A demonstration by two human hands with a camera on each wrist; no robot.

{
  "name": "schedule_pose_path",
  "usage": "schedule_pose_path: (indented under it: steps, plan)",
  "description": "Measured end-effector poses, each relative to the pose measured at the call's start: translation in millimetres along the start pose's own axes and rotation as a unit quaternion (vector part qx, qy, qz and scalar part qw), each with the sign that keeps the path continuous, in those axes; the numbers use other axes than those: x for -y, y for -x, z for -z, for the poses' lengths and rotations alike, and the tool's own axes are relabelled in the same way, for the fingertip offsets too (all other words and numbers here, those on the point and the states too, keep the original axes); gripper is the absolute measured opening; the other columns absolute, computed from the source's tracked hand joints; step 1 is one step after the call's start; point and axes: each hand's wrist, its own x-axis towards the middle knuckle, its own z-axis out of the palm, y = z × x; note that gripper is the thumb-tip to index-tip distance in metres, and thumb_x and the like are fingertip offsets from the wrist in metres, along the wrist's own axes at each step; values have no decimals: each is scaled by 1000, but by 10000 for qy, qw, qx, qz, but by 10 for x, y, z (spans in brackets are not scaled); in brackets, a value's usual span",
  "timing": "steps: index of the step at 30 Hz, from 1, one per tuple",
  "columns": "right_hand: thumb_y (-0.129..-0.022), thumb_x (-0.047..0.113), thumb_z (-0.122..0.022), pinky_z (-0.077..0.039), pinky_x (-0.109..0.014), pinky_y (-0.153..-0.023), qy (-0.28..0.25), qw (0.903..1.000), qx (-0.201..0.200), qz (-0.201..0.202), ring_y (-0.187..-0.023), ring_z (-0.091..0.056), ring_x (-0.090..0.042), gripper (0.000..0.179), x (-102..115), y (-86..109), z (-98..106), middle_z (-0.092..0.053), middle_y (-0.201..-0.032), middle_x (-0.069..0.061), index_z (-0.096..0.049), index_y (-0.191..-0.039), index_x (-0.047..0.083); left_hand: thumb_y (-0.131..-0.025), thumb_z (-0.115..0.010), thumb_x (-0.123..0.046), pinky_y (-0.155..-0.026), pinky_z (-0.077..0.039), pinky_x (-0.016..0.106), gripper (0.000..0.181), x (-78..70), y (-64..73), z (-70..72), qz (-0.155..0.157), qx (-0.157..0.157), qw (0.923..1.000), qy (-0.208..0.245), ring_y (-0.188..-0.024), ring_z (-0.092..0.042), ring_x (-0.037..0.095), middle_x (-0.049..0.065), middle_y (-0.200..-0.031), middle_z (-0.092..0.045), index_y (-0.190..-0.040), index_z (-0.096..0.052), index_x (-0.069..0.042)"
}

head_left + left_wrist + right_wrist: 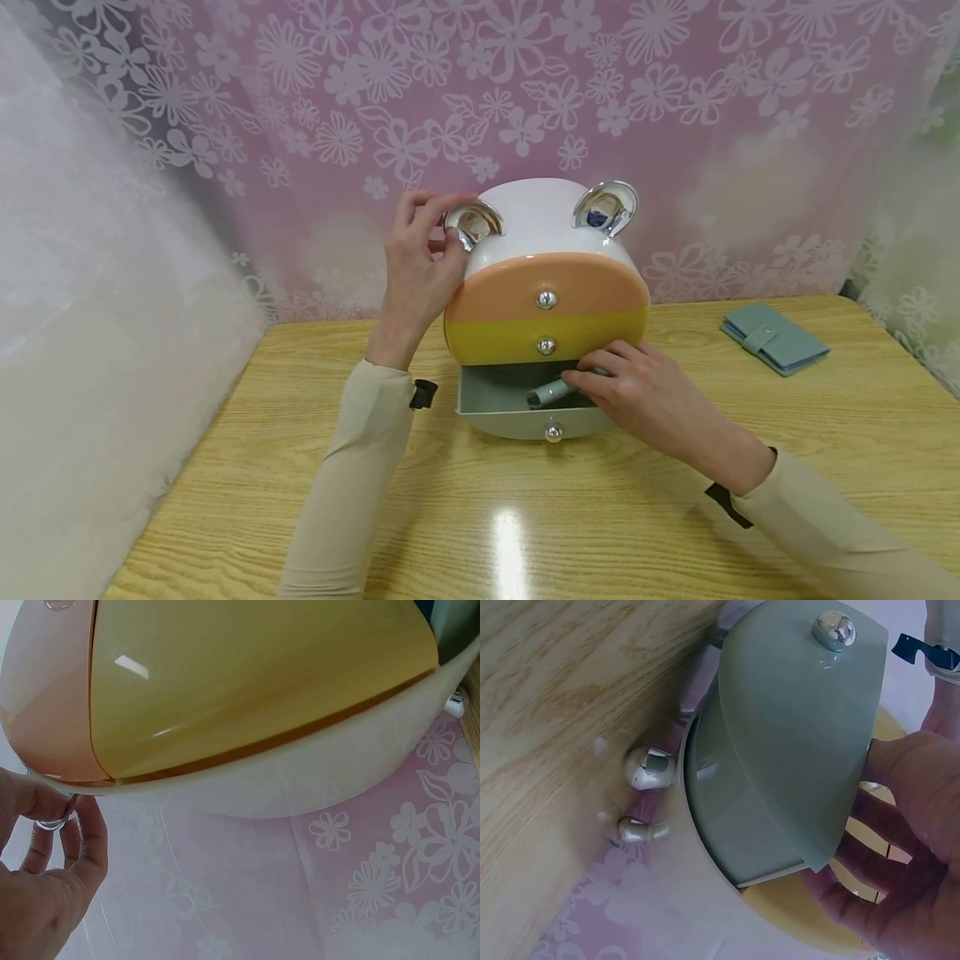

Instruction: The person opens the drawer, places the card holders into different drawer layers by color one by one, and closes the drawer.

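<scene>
A bear-shaped drawer box (542, 218) with a white body, silver ears and orange and yellow drawer fronts stands on the table. Its lowest drawer, grey-green (501, 423), is pulled out. My left hand (426, 258) grips the silver ear (474, 223) on the left between thumb and fingers. Over the open drawer, my right hand (656, 400) pinches a small grey-green rolled piece with a metal snap (549, 393). Part of that piece is hidden by the fingers, and its exact kind is unclear. In the right wrist view, the drawer front hides what the right fingertips hold.
A grey-green wallet with a snap strap (776, 337) lies on the wooden table (300, 467), right of the box. Directly behind the table hangs a pink flowered curtain (420, 100). Round silver knobs (553, 432) stick out from the drawer fronts.
</scene>
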Motion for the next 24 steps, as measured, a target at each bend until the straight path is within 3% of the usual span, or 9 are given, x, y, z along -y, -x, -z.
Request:
schedule_pose_path:
  steps: [10,24]
  plan:
    - [-69,2,-90,-58,-34,-71,-111,9996,275,23,-89,-67,-22,36,-7,-1,50,-74,-96,-2,-81,-100,18,-92,-54,2,-73,-63,34,38,0,-1,-4,-4,-2,10000,-9,-94,-61,21,14,-117,-54,-121,-73,-11]
    - [-72,4,-87,-58,-35,-66,-347,9991,232,-122,-87,-66,-20,33,-50,39,101,-73,-96,-2,-80,-103,14,-93,-53,2,-73,-63,34,37,-11,-5,-1,28,11,10000,5,-94,-60,21,14,-117,-54,-121,-73,-11]
